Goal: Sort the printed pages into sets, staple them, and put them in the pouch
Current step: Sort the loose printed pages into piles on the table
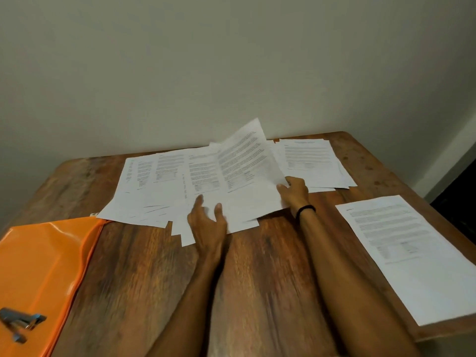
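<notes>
At the left edge of the brown wooden worktop [257,279] lies the glossy orange plastic pouch [38,266], flat, with a small silver metal stapler [20,322] resting on its near end. Just beyond the pouch's far corner begins the loose spread of white printed pages [154,181], fanned and overlapping across the middle of the worktop. These sheets are light, thin and floppy — one lifted by a corner bends under its own weight, and smooth sheets slide readily over each other. A page is probably best taken at a corner or edge while the rest are pinned flat. The left hand [208,222] seems to do that pinning: its fingers [199,200] and thumb are spread and fairly straight, lying on the near edge of the spread and gripping nothing. To its right the right hand [296,190], a black band [305,210] round its wrist, pinches the lower right corner of one raised printed sheet [247,161] between thumb and curled fingers. The sheet stands tilted up off the pile, curving towards the wall. Beyond that hand a second stack of printed pages [314,161] lies at the far edge. Well apart, near the right edge, rests a separate printed set [401,253] — whether stapled I cannot tell. Creasing looks the main risk if the pinch tightens.
</notes>
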A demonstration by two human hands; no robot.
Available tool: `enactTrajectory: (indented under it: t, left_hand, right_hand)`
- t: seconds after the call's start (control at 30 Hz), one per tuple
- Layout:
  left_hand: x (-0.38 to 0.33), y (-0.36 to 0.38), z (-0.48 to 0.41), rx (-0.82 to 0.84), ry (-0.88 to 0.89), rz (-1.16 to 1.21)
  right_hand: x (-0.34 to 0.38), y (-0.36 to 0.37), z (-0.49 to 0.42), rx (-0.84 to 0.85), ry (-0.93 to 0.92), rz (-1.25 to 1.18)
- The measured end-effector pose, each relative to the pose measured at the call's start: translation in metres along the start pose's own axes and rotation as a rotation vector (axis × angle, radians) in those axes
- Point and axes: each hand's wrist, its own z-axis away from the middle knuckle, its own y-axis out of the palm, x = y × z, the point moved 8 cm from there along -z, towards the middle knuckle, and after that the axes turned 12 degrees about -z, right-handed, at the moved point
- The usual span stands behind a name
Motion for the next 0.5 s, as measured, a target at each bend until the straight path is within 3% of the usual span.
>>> enactTrajectory:
  t: [0.07,0.17,0.33,0.5]
  left_hand:
    - [0.003,-0.002,0.001,0.056,-0.143,0.097]
    - [-0.011,0.014,0.016,0.323,-0.292,0.334]
    - [-0.068,0.032,0.061,0.44,-0.003,0.287]
    - [-0.122,0.073,0.133,0.61,0.141,0.261]
  right_hand:
    - [-0.007,-0.019,0.009,0.101,0.061,-0.233]
    - [-0.015,-0.046,0.032,0.246,0.169,-0.392]
    - [-0.019,-0.11,0.049,0.226,0.034,-0.095]
    - [-0.021,-0.192,0.063,-0.035,-0.075,0.125]
